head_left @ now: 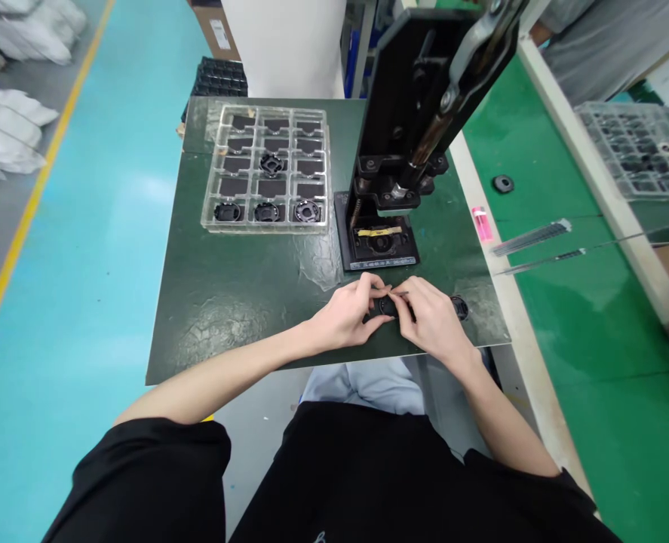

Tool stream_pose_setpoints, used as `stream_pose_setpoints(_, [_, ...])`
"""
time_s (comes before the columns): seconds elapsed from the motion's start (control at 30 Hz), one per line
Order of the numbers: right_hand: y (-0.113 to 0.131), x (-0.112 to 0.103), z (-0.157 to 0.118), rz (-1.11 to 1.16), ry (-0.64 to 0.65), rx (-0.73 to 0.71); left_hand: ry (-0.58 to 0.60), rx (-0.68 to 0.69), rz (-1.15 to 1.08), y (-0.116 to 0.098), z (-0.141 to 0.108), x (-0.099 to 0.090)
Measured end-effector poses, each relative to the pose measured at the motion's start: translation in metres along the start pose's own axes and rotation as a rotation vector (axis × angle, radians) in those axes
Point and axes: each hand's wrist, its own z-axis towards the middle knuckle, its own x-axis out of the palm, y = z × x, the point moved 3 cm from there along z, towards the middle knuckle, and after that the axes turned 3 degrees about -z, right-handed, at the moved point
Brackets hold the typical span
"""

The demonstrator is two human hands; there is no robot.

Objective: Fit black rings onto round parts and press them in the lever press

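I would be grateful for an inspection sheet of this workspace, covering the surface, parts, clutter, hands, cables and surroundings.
Surface: dark green tabletop, with wrinkled, scuffed-looking patches.
Job's things: black round part between the hands; second black part beside the right hand; clear tray with four black parts in its compartments; black press standing beyond the hands.
Clutter: pink item and thin grey strips right of the tabletop.
Hands: left hand holds the round part; right fingertips meet at it, their exact grip unclear.
Cables: nothing seen that is clearly a cable.
Surroundings: green surface at right; white bags at left.
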Motion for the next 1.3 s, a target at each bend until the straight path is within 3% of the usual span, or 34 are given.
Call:
stream_pose_setpoints(0.13, [-0.003, 0.000, 0.001, 0.226, -0.071, 0.113, 0.003, 0.007, 0.027, 0.001, 0.001, 0.000])
stream_pose_setpoints(0.23, [-0.009, -0.007, -0.005, 0.445, -0.322, 0.340, 0.005, -0.008, 0.024, 0.001, 0.002, 0.000])
stream_pose_setpoints(0.33, [-0.012, -0.019, -0.013, 0.410, -0.498, 0.424, -0.004, -0.012, 0.011, 0.001, 0.002, -0.001])
stream_pose_setpoints(0.5, [-0.013, -0.028, -0.017, 0.128, -0.393, 0.210, -0.011, -0.040, -0.037, 0.000, 0.001, -0.002])
stream_pose_setpoints(0.73, [-0.014, -0.022, -0.009, 0.091, -0.248, 0.082, 0.000, -0.090, -0.060, -0.002, 0.001, -0.005])
stream_pose_setpoints(1.0, [-0.014, -0.012, -0.018, 0.272, -0.399, 0.287, -0.008, -0.090, -0.073, -0.003, 0.000, -0.006])
stream_pose_setpoints(1.2, [-0.008, -0.013, -0.014, 0.139, -0.593, 0.166, 0.000, -0.099, -0.049, -0.002, 0.000, -0.005])
stream_pose_setpoints(1.3, [-0.010, -0.009, -0.018, 0.258, -0.608, 0.270, -0.004, -0.087, -0.048, -0.002, -0.001, -0.006])
